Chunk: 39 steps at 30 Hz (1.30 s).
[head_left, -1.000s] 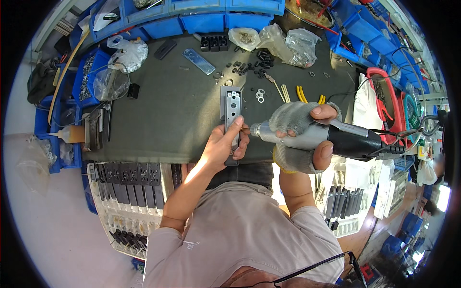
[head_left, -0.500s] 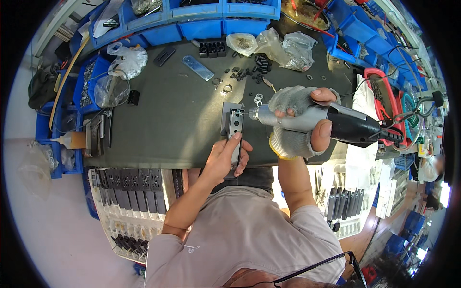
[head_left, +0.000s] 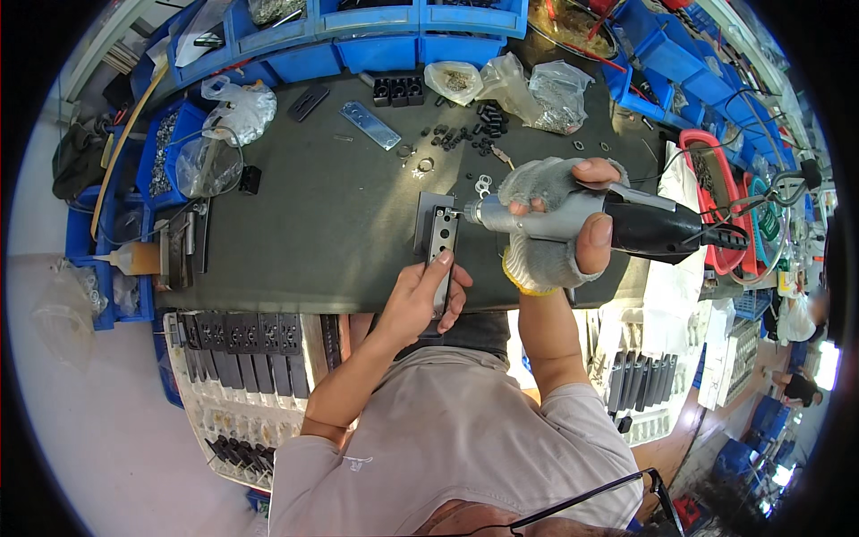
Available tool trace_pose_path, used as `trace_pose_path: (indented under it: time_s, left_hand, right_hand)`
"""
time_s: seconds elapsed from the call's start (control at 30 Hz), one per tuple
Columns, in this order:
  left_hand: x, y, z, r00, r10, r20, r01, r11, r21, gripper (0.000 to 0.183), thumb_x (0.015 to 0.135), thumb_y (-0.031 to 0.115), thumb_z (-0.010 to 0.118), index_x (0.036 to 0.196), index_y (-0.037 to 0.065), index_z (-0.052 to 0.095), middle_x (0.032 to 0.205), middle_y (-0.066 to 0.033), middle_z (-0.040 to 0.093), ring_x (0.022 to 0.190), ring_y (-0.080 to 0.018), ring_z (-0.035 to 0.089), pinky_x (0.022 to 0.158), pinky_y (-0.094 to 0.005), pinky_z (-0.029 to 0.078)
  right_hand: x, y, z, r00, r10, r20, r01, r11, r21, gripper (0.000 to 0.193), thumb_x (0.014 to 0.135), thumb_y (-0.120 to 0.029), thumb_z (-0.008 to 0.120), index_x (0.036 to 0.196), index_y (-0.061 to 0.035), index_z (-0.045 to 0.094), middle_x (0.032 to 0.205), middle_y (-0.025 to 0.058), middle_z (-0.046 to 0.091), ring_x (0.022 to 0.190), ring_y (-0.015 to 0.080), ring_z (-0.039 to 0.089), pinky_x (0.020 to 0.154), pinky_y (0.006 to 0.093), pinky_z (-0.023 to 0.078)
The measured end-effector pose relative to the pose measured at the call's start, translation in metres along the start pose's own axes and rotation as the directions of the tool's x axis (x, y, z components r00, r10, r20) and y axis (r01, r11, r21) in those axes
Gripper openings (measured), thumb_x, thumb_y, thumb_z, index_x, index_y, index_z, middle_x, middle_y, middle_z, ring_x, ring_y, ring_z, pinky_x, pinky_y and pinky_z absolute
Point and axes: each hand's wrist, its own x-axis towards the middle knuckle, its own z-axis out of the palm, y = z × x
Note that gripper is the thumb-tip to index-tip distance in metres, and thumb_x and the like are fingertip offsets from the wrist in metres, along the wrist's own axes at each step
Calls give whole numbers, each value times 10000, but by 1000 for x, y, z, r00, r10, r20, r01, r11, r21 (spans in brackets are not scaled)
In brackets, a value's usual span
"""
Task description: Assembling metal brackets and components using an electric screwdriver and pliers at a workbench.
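Note:
My left hand [head_left: 422, 295] is closed around a narrow dark metal bar [head_left: 442, 237] with several holes along its face, thumb pressed on top. Under the bar's far end lies a flat dark plate [head_left: 422, 224] on the bench mat. A fingerless grey glove with a yellow cuff covers my right hand [head_left: 559, 224]. That hand is wrapped round a silver and black power screwdriver [head_left: 573, 217], held sideways with its nose pointing left. The screwdriver's tip meets or nearly meets the bar's far end; contact is too small to make out.
Black rings and spacers [head_left: 456, 136] lie scattered beyond my hands, near metal washers [head_left: 483, 185] and a blue-filmed plate [head_left: 369, 124]. Blue bins [head_left: 376, 54] line the back. A red basket [head_left: 702, 139] stands right. Trays of black parts [head_left: 242, 358] flank my lap.
The bar's far end has shifted slightly right and nearer to me. The screwdriver and my right hand have moved very slightly left. A person now shows in the far right background.

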Motion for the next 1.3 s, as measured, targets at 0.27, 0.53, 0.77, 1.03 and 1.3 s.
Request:
trace_pose_path:
  time_s: [0.27, 0.53, 0.77, 1.03, 1.3]
  left_hand:
    - [-2, -3, -1, 996, 81, 32, -84, 992, 92, 522, 1088, 408, 407, 942, -63, 577, 615, -74, 549, 434, -131, 479, 393, -275, 372]
    - [-2, -4, -1, 996, 80, 46, -85, 988, 129, 484, 1095, 366, 405, 935, -60, 569, 620, -71, 543, 438, -124, 478, 402, -275, 380]
    - [-2, -6, -2, 995, 86, 54, -93, 986, 137, 470, 1094, 356, 412, 934, -58, 567, 624, -70, 544, 445, -124, 483, 407, -274, 385]
    - [-5, -4, 0, 996, 65, 60, -72, 989, 128, 457, 1089, 352, 428, 940, -58, 562, 625, -70, 542, 448, -128, 489, 415, -282, 390]
    - [-6, -4, 1, 996, 59, 68, -68, 989, 132, 439, 1088, 341, 435, 950, -56, 560, 630, -75, 544, 449, -132, 491, 415, -286, 393]
  right_hand:
    - [0, -3, -4, 989, 3, 147, -23, 990, 136, 470, 906, -421, 684, 1105, -46, 483, 788, 140, 581, 713, 277, 639, 654, 424, 519]
    - [-7, -2, -8, 996, -25, 82, 20, 998, 62, 443, 879, -368, 703, 1054, -37, 466, 802, 159, 576, 708, 286, 626, 660, 423, 535]
    - [-8, -4, -7, 993, -4, 115, -7, 996, 90, 443, 866, -347, 715, 1052, -34, 463, 800, 161, 572, 708, 284, 624, 660, 422, 537]
    - [-11, -1, -8, 995, -11, 95, 2, 996, 92, 460, 857, -355, 726, 1047, -33, 458, 804, 150, 559, 711, 269, 622, 669, 396, 543]
    - [-10, -6, -4, 990, 9, 138, -24, 994, 107, 447, 871, -345, 722, 1045, -28, 460, 807, 149, 561, 717, 260, 616, 670, 387, 537]
